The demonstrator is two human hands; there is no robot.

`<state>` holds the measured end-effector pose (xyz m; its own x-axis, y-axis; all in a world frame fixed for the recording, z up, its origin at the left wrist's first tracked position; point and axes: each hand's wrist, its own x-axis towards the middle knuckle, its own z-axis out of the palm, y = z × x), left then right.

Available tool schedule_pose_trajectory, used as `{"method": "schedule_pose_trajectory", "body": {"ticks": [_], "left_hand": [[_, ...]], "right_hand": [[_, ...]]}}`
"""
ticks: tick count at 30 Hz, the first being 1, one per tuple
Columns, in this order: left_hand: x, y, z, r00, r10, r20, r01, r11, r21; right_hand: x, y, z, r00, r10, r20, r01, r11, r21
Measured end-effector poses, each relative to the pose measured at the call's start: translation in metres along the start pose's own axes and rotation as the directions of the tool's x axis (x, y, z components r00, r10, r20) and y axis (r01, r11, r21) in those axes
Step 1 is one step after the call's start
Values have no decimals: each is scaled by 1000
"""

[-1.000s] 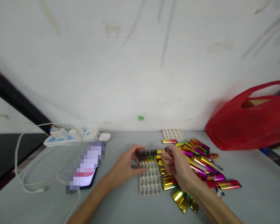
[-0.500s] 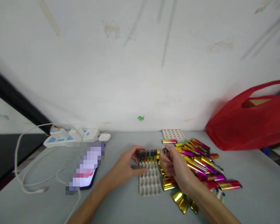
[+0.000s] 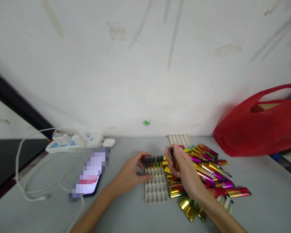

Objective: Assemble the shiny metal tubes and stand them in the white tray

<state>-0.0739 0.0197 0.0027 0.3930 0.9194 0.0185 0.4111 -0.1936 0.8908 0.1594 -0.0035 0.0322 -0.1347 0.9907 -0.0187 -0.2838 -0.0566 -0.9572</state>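
My left hand (image 3: 129, 173) grips the left side of a pale moulded tray (image 3: 156, 194), thumb on the tray's upper face and fingers near its back corner. Several black-topped lighters (image 3: 154, 161) with shiny metallic bodies stand upright in the tray's back row; the pockets in front hold nothing. Just right of the tray and above it, my right hand (image 3: 184, 171) is closed around what looks like another lighter (image 3: 171, 151), its dark and silver top showing, much of its body hidden by my fingers. Below and beside that hand lies a pile of metallic gold, red and purple lighters (image 3: 210, 171).
A second pale tray (image 3: 180, 139) lies against the wall. A red bag (image 3: 262, 126) stands at the right. To the left are a power strip (image 3: 75, 142), a white cable (image 3: 36, 199), a small white case (image 3: 109, 142) and a phone (image 3: 92, 187), partly pixelated.
My right hand has turned and shifted slightly, and more of the lighter in it now shows. My left hand and the tray have stayed in place.
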Motion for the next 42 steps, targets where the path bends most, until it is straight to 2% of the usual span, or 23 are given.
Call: {"method": "schedule_pose_trajectory", "body": {"ticks": [2, 4, 7, 10, 18, 22, 28, 34, 42], "left_hand": [[0, 0, 0, 1000, 6, 0, -6, 1000, 0], [0, 0, 0, 1000, 15, 1, -15, 1000, -1], [1, -1, 1, 999, 35, 2, -35, 999, -3], [1, -4, 1, 999, 44, 5, -44, 999, 10], [-1, -2, -2, 996, 78, 42, -75, 995, -65], [0, 0, -1, 994, 94, 57, -88, 991, -99], [0, 2, -2, 994, 86, 62, -81, 994, -74], [0, 4, -1, 994, 94, 57, -87, 989, -115], [-1, 2, -1, 997, 63, 46, -59, 996, -72]], "right_hand": [[-6, -6, 3, 984, -176, -2, 173, 967, -187], [-11, -11, 6, 952, -297, 69, 303, 897, -323], [-15, -11, 7, 901, -410, 139, 427, 790, -439], [-17, -9, 7, 869, -457, 187, 481, 699, -529], [-19, -4, 8, 821, -395, 412, 570, 544, -616], [-19, 6, 10, 831, -359, 424, 554, 471, -686], [-16, 11, 10, 861, -302, 408, 507, 467, -724], [-18, 10, 11, 876, -247, 413, 481, 501, -719], [-18, 10, 12, 868, -263, 421, 494, 523, -694]]}}
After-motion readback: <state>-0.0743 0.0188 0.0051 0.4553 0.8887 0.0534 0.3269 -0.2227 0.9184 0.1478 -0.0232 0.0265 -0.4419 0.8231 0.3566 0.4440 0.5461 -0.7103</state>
